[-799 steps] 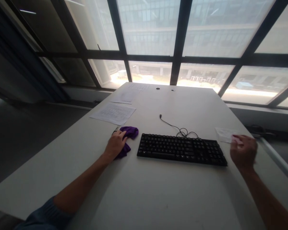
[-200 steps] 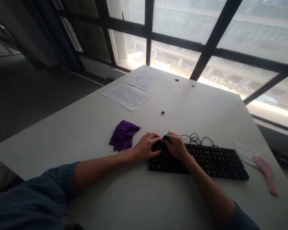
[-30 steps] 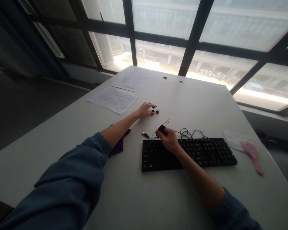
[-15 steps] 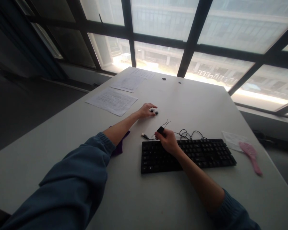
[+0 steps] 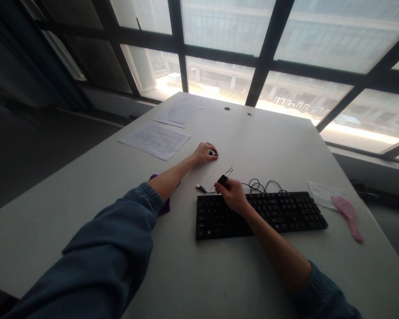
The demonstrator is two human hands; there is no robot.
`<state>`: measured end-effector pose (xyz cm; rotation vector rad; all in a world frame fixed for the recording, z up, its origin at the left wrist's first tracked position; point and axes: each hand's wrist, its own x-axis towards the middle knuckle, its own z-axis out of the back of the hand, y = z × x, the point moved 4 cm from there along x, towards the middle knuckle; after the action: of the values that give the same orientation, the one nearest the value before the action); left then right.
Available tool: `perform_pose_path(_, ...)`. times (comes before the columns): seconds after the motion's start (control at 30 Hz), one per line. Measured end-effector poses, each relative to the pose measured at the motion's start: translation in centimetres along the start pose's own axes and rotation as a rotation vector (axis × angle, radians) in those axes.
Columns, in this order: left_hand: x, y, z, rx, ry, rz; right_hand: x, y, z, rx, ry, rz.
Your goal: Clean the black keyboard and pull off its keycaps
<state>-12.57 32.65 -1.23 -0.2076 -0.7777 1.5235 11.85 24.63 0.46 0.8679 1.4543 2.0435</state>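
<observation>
My left hand (image 5: 204, 153) reaches far out over the white table (image 5: 269, 141) and its fingers curl over small black keycaps (image 5: 214, 153). My right hand (image 5: 232, 195) rests at the back left corner of the black keyboard (image 5: 262, 213) and grips a wire keycap puller (image 5: 226, 176) by its black handle, wire loops pointing away from me. The keyboard's cable (image 5: 262, 184) lies coiled behind it, its USB plug (image 5: 200, 188) loose on the table near my right hand.
A purple cloth (image 5: 164, 204) lies mostly hidden under my left forearm. Printed paper sheets (image 5: 154, 140) lie at the far left. A pink brush (image 5: 347, 215) and a white packet (image 5: 322, 193) lie right of the keyboard. Large windows stand behind the table.
My left hand's fingers have closed down over the small black keycaps, which lay uncovered just beyond its fingertips a second ago. My right hand with the puller has barely moved.
</observation>
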Motion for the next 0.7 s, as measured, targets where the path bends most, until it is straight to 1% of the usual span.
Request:
perform_pose_path(0.3, 0.3, 0.3, -0.2, -0.014, -0.016, 0.040, -0.1, 0.5, 0.0, -0.020, -0.001, -0.005)
perform_pose_path(0.53, 0.2, 0.0, 0.0, -0.017, -0.005, 0.056, -0.1, 0.3, 0.0, -0.011, 0.004, 0.002)
perform_pose_path(0.63, -0.1, -0.5, 0.4, -0.005, -0.018, 0.070, -0.1, 0.4, 0.0, -0.017, 0.005, 0.009)
perform_pose_path(0.7, -0.6, -1.3, 1.2, 0.013, -0.067, 0.080, -0.1, 0.4, 0.0, -0.012, 0.003, 0.009)
